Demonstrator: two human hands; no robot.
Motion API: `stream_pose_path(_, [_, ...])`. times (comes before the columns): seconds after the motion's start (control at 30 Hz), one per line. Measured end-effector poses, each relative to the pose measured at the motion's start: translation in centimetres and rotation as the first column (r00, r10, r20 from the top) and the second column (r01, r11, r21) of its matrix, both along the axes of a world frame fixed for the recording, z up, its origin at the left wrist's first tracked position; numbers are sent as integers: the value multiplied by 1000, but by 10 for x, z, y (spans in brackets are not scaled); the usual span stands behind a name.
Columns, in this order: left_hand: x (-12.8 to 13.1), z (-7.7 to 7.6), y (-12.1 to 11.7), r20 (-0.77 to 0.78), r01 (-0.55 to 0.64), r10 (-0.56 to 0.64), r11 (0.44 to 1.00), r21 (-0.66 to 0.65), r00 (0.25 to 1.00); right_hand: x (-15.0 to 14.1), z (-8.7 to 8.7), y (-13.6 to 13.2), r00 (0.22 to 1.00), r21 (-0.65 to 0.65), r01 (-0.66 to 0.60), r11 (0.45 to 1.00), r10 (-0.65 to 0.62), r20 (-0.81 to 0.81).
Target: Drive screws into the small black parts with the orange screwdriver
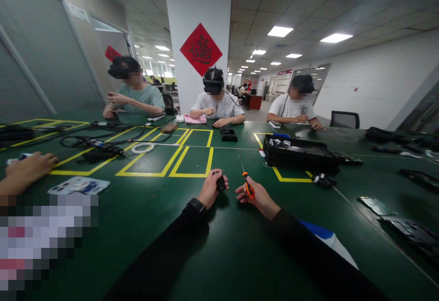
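Observation:
Just above the green table, my left hand is closed around a small black block-like part; its exact kind is too small to make out. My right hand grips a screwdriver by its orange and black handle, the thin shaft pointing up and away from me. A small gap separates the two hands, and the screwdriver's tip is apart from the black part.
Ahead to the right lies a black tray-like casing; small black blocks sit mid-table. Cables and a white cable coil spread left. Circuit boards lie right. A neighbour's hand rests far left; several people sit opposite.

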State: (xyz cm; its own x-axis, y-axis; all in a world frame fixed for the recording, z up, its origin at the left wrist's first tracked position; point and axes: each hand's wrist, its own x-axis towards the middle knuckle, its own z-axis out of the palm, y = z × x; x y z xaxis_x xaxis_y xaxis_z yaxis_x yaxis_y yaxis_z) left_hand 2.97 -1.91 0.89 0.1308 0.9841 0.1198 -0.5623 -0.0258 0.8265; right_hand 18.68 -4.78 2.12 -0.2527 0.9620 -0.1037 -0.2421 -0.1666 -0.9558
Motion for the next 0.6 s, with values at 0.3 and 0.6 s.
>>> stream_pose_path(0.3, [-40,7,15,-269,23,-12,999,39,963,7,3,-3,959,166,-92,982,42,280])
stream_pose_path(0.6, [-34,4,11,-268,56,-38,996,63,963,7,-1,-11,924,303,-107,947,-17,381])
